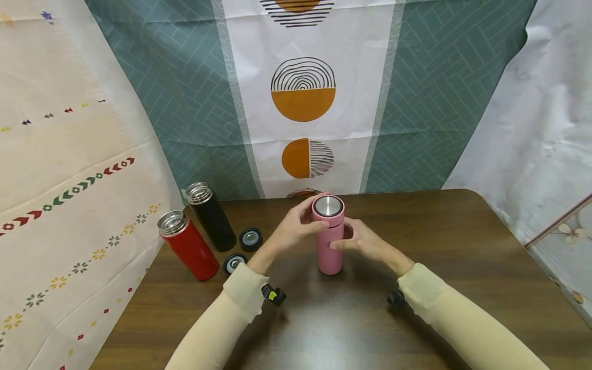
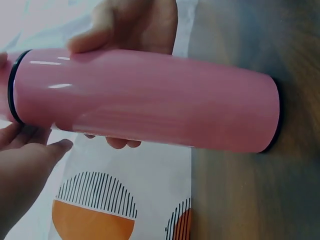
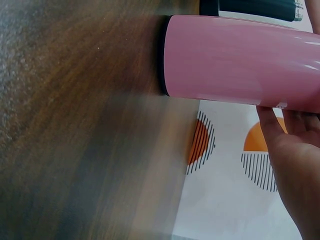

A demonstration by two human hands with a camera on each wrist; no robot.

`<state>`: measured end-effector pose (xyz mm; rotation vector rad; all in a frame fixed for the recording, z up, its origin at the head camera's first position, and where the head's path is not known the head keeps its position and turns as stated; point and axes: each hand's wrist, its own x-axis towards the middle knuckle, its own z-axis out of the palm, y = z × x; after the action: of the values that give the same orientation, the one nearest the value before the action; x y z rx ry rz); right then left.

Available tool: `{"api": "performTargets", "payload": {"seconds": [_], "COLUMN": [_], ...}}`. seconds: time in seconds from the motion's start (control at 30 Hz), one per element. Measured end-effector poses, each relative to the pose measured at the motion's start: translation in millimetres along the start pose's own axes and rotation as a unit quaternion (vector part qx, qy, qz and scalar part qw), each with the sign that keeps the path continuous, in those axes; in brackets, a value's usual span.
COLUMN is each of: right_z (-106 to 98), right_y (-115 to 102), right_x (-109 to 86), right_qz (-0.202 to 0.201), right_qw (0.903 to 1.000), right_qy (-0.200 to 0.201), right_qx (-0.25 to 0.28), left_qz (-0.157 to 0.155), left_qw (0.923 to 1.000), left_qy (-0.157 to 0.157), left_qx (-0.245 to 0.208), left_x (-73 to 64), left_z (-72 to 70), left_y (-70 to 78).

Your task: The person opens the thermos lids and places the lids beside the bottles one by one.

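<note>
A pink thermos (image 1: 329,253) with a silver-topped lid (image 1: 328,205) stands upright on the wooden table, between both hands. My left hand (image 1: 296,224) grips the lid, thumb across its front and fingers round the far side. Lower down, my right hand (image 1: 365,241) holds the body from the right, its thumb on the front. In the left wrist view the pink body (image 2: 165,100) reaches down to a dark base, with a dark ring at the lid seam. The right wrist view has the right hand (image 3: 295,160) with fingers against the pink side.
To the left stand a red thermos (image 1: 194,252) and a black thermos (image 1: 215,221), both uncapped with bare steel necks. Two dark round lids (image 1: 251,239) lie beside them, one close to the left forearm. A patterned cloth (image 1: 302,103) hangs behind the table's back edge.
</note>
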<state>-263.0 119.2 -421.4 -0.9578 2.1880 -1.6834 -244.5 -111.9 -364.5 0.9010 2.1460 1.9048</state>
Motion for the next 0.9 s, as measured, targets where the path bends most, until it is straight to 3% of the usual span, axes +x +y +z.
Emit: {"api": "performTargets", "payload": {"seconds": [0.13,0.3,0.4,0.6,0.9], "right_z": [0.5,1.0,0.8,0.4,0.2], "right_y": [-0.1,-0.6,0.1,1.9,0.8], "right_x": [-0.9,-0.8,-0.1,-0.6,-0.2], "right_qz": [0.0,-0.002,-0.002,0.002,0.0], "right_qw": [1.0,1.0,1.0,1.0,1.0], "right_qy": [0.003,0.005,0.005,0.002,0.006], "right_qx": [-0.002,-0.003,-0.004,-0.004,0.006], "left_qz": [0.006,0.017,0.015,0.003,0.012], "left_qw": [0.9996,0.9981,0.9984,0.9999,0.9975], "left_qy": [0.022,0.06,0.054,0.011,0.07], "left_qx": [0.013,-0.002,-0.009,0.011,0.003], "left_x": [0.5,0.2,-0.4,-0.8,1.7], "left_z": [0.5,7.5,8.5,1.4,10.2], "left_y": [0.1,-3.2,-4.1,-3.9,-6.9]}}
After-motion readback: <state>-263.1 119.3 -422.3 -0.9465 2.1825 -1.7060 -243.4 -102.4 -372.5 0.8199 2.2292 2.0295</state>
